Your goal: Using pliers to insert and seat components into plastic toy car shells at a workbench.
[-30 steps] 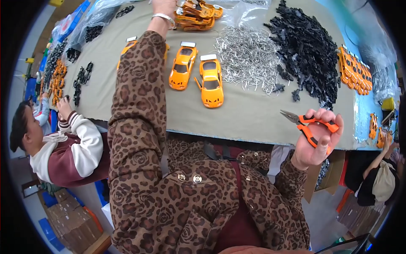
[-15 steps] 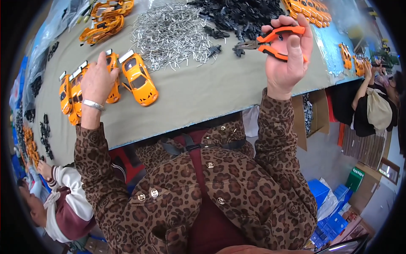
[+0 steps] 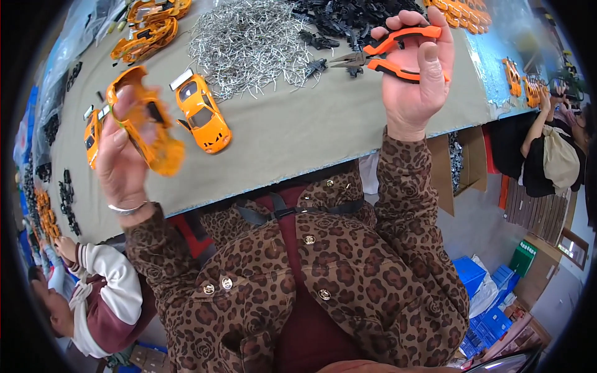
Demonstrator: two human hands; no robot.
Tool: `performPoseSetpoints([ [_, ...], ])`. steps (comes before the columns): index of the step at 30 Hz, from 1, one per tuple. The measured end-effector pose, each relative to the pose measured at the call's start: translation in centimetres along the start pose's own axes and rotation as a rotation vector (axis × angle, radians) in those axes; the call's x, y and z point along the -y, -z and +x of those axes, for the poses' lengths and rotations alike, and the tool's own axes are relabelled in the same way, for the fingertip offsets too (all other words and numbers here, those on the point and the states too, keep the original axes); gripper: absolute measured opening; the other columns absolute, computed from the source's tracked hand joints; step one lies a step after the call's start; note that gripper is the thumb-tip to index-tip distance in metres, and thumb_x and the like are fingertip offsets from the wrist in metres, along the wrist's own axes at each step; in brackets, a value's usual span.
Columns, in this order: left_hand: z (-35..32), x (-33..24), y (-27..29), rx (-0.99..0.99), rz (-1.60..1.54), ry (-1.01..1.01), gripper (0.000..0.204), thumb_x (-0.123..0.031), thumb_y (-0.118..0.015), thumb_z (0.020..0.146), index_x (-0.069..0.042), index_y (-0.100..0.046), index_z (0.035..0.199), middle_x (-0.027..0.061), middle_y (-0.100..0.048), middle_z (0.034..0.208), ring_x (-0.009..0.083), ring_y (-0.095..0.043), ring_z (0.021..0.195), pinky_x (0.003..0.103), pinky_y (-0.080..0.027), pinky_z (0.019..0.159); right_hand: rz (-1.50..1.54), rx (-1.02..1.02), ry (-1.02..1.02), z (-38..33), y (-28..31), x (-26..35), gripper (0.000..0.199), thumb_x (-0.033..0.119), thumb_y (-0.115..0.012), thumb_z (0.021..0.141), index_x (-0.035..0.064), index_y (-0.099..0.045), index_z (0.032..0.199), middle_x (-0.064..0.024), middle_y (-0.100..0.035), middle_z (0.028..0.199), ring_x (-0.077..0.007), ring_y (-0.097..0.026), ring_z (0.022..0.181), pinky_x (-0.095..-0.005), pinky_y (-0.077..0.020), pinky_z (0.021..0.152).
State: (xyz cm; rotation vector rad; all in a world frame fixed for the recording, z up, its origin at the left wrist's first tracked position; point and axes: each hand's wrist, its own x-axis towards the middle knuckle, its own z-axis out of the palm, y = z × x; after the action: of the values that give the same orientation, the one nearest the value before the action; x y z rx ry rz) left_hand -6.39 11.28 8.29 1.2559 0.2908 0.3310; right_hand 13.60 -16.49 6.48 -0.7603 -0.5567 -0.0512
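My left hand [image 3: 121, 165] holds an orange toy car body [image 3: 146, 124] lifted above the grey-green table [image 3: 298, 140]. Its underside with dark inner parts faces me. My right hand [image 3: 413, 81] grips orange-handled pliers [image 3: 385, 53], their metal jaws pointing left toward a small black plastic part [image 3: 315, 65]. A second orange toy car [image 3: 202, 115] lies on the table between my hands. Another orange car [image 3: 92, 133] sits partly hidden behind my left hand.
A heap of silver metal pins [image 3: 249, 40] and a pile of black plastic parts [image 3: 348, 15] lie at the table's far side. More orange car bodies [image 3: 149, 25] sit far left. A seated person [image 3: 93, 298] is at lower left, another person [image 3: 553, 149] at right.
My left hand has picked one orange car up off the table and turned it over. My right hand with the pliers has stayed raised, shifting slightly.
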Motion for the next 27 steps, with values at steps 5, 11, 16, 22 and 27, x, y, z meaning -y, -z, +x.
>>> performPoseSetpoints([
  [5, 1.1, 5.3, -6.0, 0.297, -0.802, 0.534, 0.065, -0.044, -0.046, 0.089, 0.003, -0.032, 0.132, 0.0187, -0.052, 0.112, 0.0249, -0.056, 0.092, 0.043, -0.051, 0.076, 0.022, -0.02, -0.085, -0.8, -1.8, -1.0, 0.054, 0.021, -0.063, 0.085, 0.0003, -0.039, 0.128, -0.0099, -0.054, 0.102, -0.0194, -0.055, 0.092, -0.0335, -0.0489, 0.079],
  [11, 1.6, 8.6, -8.4, 0.353, -0.843, 0.635, 0.069, -0.055, -0.041, 0.09, 0.002, -0.04, 0.128, 0.0178, -0.056, 0.106, 0.0248, -0.06, 0.084, 0.041, -0.055, 0.07, -0.083, 0.057, -0.107, -0.8, 0.1, -1.6, 0.05, 0.02, -0.061, 0.086, -0.0001, -0.04, 0.127, -0.0136, -0.054, 0.104, -0.0221, -0.054, 0.092, -0.0369, -0.048, 0.079],
  [16, 2.2, 9.3, -8.9, 0.376, -0.795, 0.605, 0.071, -0.059, -0.04, 0.088, 0.0, -0.041, 0.127, 0.0165, -0.057, 0.104, 0.0255, -0.061, 0.082, 0.043, -0.054, 0.074, -0.179, 0.135, 0.032, 0.2, 2.2, -0.2, 0.043, 0.018, -0.053, 0.089, -0.0015, -0.04, 0.126, -0.018, -0.054, 0.11, -0.0275, -0.053, 0.097, -0.0454, -0.0473, 0.081],
  [22, 2.5, 9.6, -8.8, 0.329, -0.738, 0.545, 0.072, -0.063, -0.039, 0.086, -0.002, -0.044, 0.124, 0.0163, -0.058, 0.103, 0.0271, -0.062, 0.088, 0.045, -0.052, 0.081, -0.118, 0.062, 0.033, 0.0, 2.0, -0.8, 0.042, 0.016, -0.053, 0.09, -0.002, -0.041, 0.126, -0.0179, -0.054, 0.11, -0.0274, -0.054, 0.097, -0.0445, -0.0483, 0.08],
  [27, 2.7, 10.3, -8.6, 0.354, -0.661, 0.477, 0.072, -0.063, -0.04, 0.086, -0.002, -0.044, 0.124, 0.0162, -0.058, 0.102, 0.0277, -0.061, 0.09, 0.045, -0.052, 0.082, -0.191, 0.044, -0.014, 0.0, 1.9, -1.0, 0.039, 0.015, -0.052, 0.09, -0.0019, -0.042, 0.124, -0.017, -0.056, 0.107, -0.0266, -0.055, 0.094, -0.0429, -0.0495, 0.078],
])
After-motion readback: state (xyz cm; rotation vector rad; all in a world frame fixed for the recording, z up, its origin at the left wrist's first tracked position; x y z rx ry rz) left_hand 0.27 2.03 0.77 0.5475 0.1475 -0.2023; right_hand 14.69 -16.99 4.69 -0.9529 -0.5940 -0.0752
